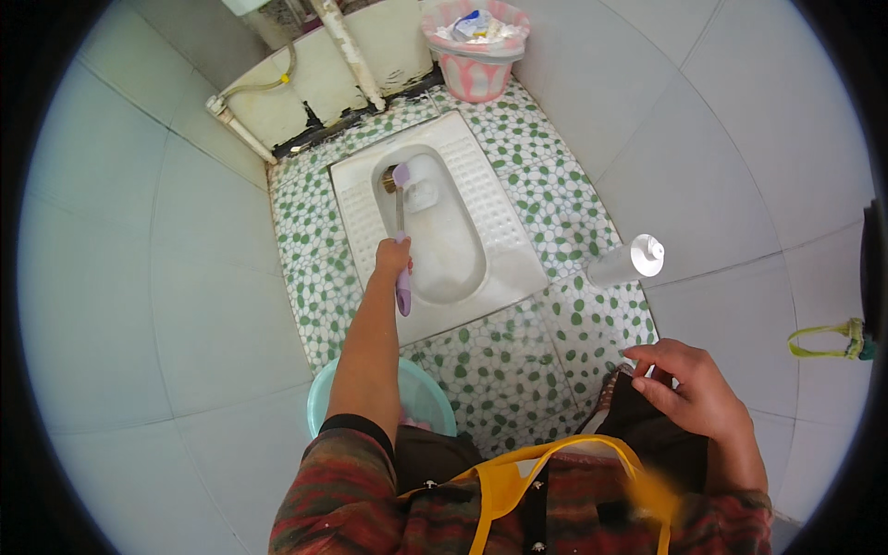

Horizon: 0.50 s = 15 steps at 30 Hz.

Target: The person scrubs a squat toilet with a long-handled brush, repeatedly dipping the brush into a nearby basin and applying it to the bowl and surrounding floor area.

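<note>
My left hand point(394, 257) is closed around the purple handle of a toilet brush point(399, 208). The brush's bristled head lies against the upper left inner wall of a white ceramic squat toilet point(513, 257), beside a patch of foam in its basin. My right hand point(683, 388) hangs over my knee at the lower right, fingers apart and slightly curled, holding nothing. Above that hand a white plastic bottle point(614, 267) stands on the floor by the right wall. Part of the basin under my forearm is hidden.
A turquoise basin point(433, 392) with pink cloth-like contents sits below my left forearm. A pink and white lined waste bin point(479, 73) full of paper stands at the back. Pipes point(350, 52) run along the back wall. A yellow-green strap point(825, 341) hangs at right.
</note>
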### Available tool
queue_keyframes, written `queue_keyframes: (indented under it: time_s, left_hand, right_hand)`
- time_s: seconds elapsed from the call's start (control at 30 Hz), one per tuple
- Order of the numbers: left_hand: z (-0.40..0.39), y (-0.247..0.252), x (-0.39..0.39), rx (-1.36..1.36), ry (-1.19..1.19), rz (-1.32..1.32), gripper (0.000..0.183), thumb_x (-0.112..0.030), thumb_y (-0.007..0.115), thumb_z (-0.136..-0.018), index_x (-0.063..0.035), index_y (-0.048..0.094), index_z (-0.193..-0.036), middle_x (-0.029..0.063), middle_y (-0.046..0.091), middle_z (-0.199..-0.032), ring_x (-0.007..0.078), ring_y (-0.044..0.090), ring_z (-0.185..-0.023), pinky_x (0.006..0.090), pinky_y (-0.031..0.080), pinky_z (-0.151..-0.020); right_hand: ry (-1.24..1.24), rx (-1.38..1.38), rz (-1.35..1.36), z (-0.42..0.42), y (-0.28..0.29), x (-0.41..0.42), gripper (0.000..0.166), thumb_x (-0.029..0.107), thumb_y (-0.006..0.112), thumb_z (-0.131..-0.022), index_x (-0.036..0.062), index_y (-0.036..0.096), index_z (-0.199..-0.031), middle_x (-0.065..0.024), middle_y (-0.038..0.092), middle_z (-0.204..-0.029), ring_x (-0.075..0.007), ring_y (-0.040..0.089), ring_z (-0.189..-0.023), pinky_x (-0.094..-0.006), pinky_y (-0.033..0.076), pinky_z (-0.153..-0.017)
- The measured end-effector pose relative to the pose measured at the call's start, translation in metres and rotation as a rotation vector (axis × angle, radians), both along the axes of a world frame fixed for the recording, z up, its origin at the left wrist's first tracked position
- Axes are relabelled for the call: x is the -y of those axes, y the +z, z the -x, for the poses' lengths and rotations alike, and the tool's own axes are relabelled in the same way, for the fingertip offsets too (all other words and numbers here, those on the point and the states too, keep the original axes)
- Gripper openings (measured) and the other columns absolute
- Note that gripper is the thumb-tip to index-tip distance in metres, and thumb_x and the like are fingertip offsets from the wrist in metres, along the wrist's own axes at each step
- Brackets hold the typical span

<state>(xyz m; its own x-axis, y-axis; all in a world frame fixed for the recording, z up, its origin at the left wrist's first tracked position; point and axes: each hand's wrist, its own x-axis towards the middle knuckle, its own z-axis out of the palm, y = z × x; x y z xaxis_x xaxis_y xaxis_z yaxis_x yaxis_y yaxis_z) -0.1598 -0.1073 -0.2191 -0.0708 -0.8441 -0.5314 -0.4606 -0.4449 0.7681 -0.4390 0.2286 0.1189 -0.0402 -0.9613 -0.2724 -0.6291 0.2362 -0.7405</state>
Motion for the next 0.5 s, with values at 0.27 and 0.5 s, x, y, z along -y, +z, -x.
queue_keyframes:
  time_s: [0.27, 0.5]
  left_hand:
    - [0.002, -0.008, -0.016, 0.191, -0.356, 0.142, 0.021, -0.012, 0.061, -0.077, 0.005, 0.052, -0.084, 0.0123, 0.054, -0.059, 0.0199, 0.053, -0.043, 0.0344, 0.043, -0.037]
    - [-0.103, 0.077, -0.069, 0.218, -0.783, -0.153, 0.031, -0.004, 0.058, -0.08, 0.0017, 0.053, -0.11, 0.0078, 0.054, -0.062, 0.0142, 0.05, -0.043, 0.0291, 0.042, -0.04]
  right_hand:
    - [0.048, -0.109, -0.049, 0.017, -0.004, -0.02, 0.029, 0.007, 0.065, -0.076, 0.0046, 0.057, -0.104, -0.0096, 0.059, -0.078, -0.0271, 0.059, -0.067, -0.0344, 0.048, -0.059]
    - [0.105, -0.156, -0.068, 0.019, -0.011, -0.01, 0.027, 0.011, 0.065, -0.078, 0.0054, 0.058, -0.103, -0.0104, 0.058, -0.078, -0.0282, 0.06, -0.069, -0.0359, 0.048, -0.06]
